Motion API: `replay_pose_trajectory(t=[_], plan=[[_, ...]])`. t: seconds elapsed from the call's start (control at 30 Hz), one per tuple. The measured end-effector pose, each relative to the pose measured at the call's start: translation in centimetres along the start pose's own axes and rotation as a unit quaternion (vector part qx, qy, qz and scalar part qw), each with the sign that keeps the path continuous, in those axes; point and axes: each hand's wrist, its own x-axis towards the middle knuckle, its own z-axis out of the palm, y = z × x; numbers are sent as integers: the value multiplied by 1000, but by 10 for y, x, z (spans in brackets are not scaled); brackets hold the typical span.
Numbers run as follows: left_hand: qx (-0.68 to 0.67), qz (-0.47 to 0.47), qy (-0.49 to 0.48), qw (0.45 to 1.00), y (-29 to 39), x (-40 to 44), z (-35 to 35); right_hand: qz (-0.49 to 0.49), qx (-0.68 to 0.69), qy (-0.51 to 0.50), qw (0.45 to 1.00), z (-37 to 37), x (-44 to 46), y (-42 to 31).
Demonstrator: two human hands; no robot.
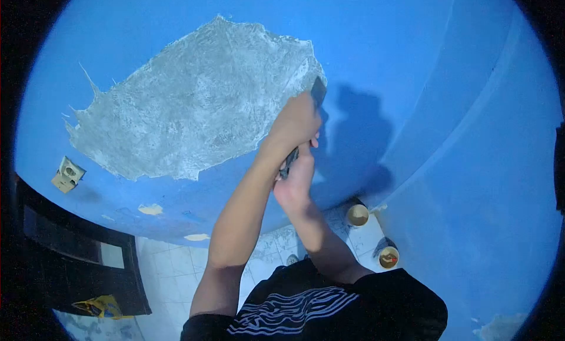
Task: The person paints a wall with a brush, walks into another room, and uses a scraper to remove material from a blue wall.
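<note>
1. Gripping a flat-bladed scraper (pixel 318 92) near its blade in a closed left hand (pixel 297 118).
2. Clasping its handle lower down in a curled right hand (pixel 297 173).
3. Holding the blade at the right edge of a bare grey patch (pixel 194 105) in the blue wall (pixel 412 46); cannot tell about contact.
4. Farther out, at lower left, a wall socket (pixel 67 175); at lower right, two buckets (pixel 357 207) on the tiled floor (pixel 170 270).

I face a blue wall (pixel 400 52), its lower edge running right from beside the dark piece of furniture (pixel 115 288), which has a pale panel. Just above that furniture, a cream socket box (pixel 69 171) sits on the paint. To the furniture's right spreads a floor of pale square tiles (pixel 173 276), and well beyond, a second blue wall (pixel 500 223) meets the first in a corner. Light throws my shadow (pixel 360 126) up there, far right of the furniture.
</note>
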Motion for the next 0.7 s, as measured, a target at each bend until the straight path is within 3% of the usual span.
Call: replay_pose_trajectory(t=[0.07,0.17,0.23,0.27,0.3,0.33,0.37,0.4,0.43,0.5,0.53,0.57,0.6,0.63,0.7], plan=[[-159,5,38,987,-15,-27,-10,-2,-36,-42,998,-5,-4,5],[-145,68,71,985,-37,-81,-16,9,-52,-114,992,-25,7,12],[-226,40,160,960,-44,-102,-9,38,-17,-179,983,-28,14,13],[-228,39,158,960,-44,-102,-5,-11,-69,-216,974,-24,13,13],[-217,50,224,949,-40,-99,1,-12,-70,-216,974,-19,13,13],[-204,60,290,933,-38,-96,3,-18,-84,-189,978,-12,11,12],[-206,62,290,932,-42,-93,3,-25,-98,-162,982,-9,12,10],[-164,128,323,923,-46,-86,2,30,-13,-166,986,-13,20,9],[-121,193,354,907,-47,-81,0,27,-15,-168,985,-18,25,10],[-144,224,341,902,-45,-74,-2,-21,21,-299,954,-28,35,13],[-167,248,327,897,-42,-74,-3,-23,20,-297,955,-24,35,15],[-168,249,324,897,-38,-76,-2,-20,51,-231,971,-17,37,19],[-247,208,306,896,-32,-79,-1,-18,82,-166,983,-11,39,20],[-323,164,286,887,-27,-80,-2,-20,84,-165,983,-4,37,16],[-340,162,286,881,-22,-77,-7,-32,38,-119,992,11,33,8]])
